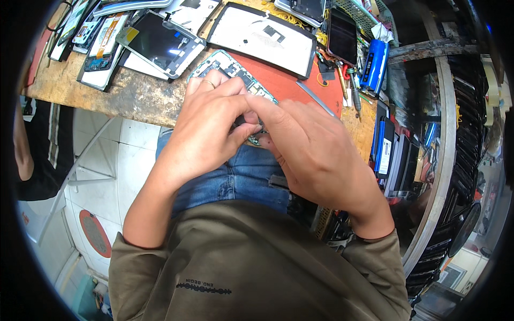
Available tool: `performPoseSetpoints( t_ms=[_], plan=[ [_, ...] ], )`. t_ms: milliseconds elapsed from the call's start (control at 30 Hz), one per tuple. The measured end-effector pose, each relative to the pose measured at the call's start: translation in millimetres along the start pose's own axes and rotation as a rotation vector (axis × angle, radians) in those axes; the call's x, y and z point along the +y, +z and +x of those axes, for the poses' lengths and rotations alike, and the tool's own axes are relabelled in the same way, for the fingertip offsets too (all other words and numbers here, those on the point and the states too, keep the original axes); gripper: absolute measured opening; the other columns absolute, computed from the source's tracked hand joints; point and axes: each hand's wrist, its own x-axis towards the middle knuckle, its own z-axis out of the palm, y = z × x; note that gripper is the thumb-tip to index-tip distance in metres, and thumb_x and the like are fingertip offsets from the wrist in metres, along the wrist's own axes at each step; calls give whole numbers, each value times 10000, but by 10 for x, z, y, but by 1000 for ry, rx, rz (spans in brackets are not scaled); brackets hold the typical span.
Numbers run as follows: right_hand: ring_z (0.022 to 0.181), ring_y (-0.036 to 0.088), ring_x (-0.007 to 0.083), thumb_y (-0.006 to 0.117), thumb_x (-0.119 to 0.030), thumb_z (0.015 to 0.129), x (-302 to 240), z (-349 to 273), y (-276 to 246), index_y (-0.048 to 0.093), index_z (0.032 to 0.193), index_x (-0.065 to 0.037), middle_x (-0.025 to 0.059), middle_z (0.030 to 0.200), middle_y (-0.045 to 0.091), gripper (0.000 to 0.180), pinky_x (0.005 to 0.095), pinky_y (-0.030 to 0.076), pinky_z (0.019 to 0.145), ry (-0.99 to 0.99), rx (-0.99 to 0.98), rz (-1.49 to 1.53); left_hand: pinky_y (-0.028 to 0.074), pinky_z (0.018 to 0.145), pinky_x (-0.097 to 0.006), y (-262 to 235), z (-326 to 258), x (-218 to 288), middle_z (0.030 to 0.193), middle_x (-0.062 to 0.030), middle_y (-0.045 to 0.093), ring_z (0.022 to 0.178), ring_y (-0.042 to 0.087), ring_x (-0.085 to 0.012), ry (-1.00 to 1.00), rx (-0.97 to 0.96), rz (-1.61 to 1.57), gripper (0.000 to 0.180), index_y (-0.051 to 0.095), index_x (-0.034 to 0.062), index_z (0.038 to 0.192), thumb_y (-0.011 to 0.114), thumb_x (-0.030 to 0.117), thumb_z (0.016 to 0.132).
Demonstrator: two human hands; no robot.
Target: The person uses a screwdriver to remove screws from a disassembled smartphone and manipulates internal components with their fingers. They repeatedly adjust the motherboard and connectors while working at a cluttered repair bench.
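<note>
An opened phone (250, 80) with a teal-edged frame and exposed circuit parts sits under both hands at the bench's near edge. My left hand (206, 131) is closed over it, its fingers curled on the frame and its thumb near the lower end. Coming in from the right, my right hand (313, 147) has its fingers pressed together at the phone's lower right end, beside my left thumb. Whatever lies between the right fingertips is hidden. Part of the phone's middle is covered by my knuckles.
A red mat (289, 83) covers part of the wooden bench (142, 101). Around it lie a phone screen (160, 45), a black-rimmed white panel (235, 32), a metal pry tool (317, 99), screwdrivers (355, 93) and a blue cylinder (375, 67). Another person's arm (22, 142) shows far left.
</note>
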Motion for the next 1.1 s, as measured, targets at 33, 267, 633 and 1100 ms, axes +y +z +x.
performPoseSetpoints(
  t_ms=[33,267,633,1100],
  plan=[
    [896,722,358,752,55,907,20,-12,23,666,1396,7,166,1033,714,499,446,560,761,-6,44,49,400,963,-453,0,-4,-12,993,-49,631,1053,571,-302,4,8,0,150,768,110,945,881,126,847],
    [1053,778,213,652,96,1057,270,-180,74,605,1420,59,156,1127,761,367,353,653,918,194,395,338,427,904,-414,118,-62,-84,944,-2,686,979,608,-274,55,194,-44,161,767,134,893,908,169,823],
    [972,816,212,721,69,1013,443,-285,326,686,1305,55,152,1047,783,294,327,663,850,291,516,625,404,879,-404,116,-40,-27,943,25,709,953,602,-244,-12,172,2,175,801,151,890,939,185,787],
    [946,819,214,707,105,991,534,-283,420,675,1296,93,176,1057,773,307,310,673,793,227,534,681,387,849,-391,92,-8,8,929,35,713,923,602,-226,-42,147,8,208,810,166,885,965,164,747]
  ],
)
